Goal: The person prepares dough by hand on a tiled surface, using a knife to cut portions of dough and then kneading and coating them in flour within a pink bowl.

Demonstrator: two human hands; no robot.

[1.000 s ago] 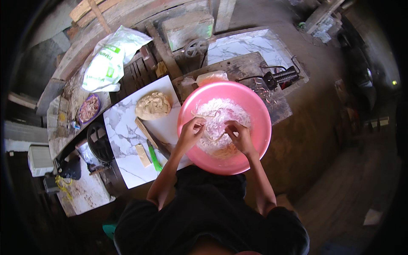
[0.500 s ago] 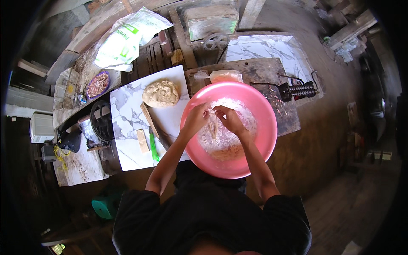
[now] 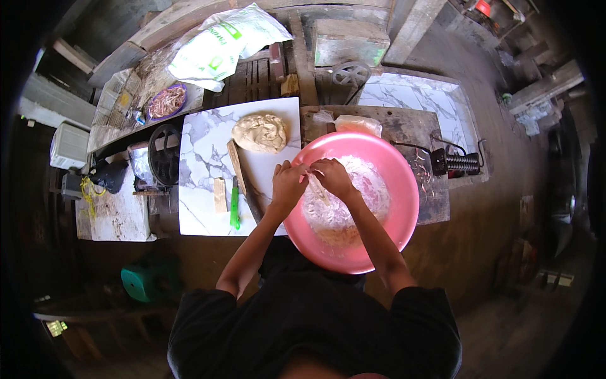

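A wide pink basin (image 3: 404,208) holds loose white flour (image 3: 363,189), with a browner patch near its close side. Over the basin's left part, my left hand (image 3: 290,186) and my right hand (image 3: 333,178) are close together, fingertips pinched. Between them hang thin, pale, flour-dusted strips (image 3: 320,192); their exact kind is hard to make out. Left of the basin, a lump of beige dough (image 3: 259,133) rests on a white marble-patterned board (image 3: 205,158). A green-handled knife (image 3: 235,205), a short wood block (image 3: 219,195) and a long wooden stick (image 3: 237,165) lie there too.
Behind the basin lies a clear bag of pale contents (image 3: 358,125). A hand-cranked roller (image 3: 456,162) stands at right. Farther left are a purple-rimmed bowl of pinkish strips (image 3: 167,103), a black wheel (image 3: 165,155) and a white sack (image 3: 227,47). A green stool (image 3: 140,283) is low at left.
The whole view has shifted, so the table things sit farther right in it. Both hands have moved left over the basin, toward its left rim, still pinching the pale strips.
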